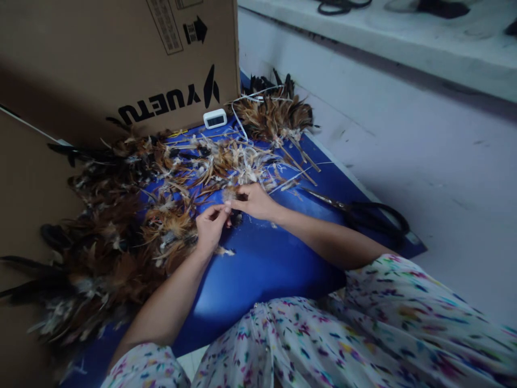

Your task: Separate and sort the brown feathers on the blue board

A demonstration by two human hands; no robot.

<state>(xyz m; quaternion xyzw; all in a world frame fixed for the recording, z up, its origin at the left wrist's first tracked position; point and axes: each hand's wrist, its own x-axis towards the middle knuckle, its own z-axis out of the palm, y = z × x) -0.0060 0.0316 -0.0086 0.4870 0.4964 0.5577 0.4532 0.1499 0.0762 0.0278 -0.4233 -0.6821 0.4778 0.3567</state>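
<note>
Both hands meet over the near edge of a heap of loose feathers on a blue table (258, 269). My right hand (258, 202) is closed in a pinch on a small fluffy brown feather (230, 194). Close against it, my left hand (210, 225) has thumb and fingertips pressed together, on the lower end of that feather as it appears; the exact contact is too small to make out. Brown and pale loose feathers (218, 164) lie just beyond the hands. A larger pile of brown and black feathers (117, 253) spreads to the left.
Large black-handled scissors (363, 213) lie to the right. A tied bundle of brown feathers (274, 113) rests at the back near a small white digital timer or clock (215, 119). Behind stands a tall cardboard box (161, 59). A pale wall (383, 140) and ledge (404, 43) border the right.
</note>
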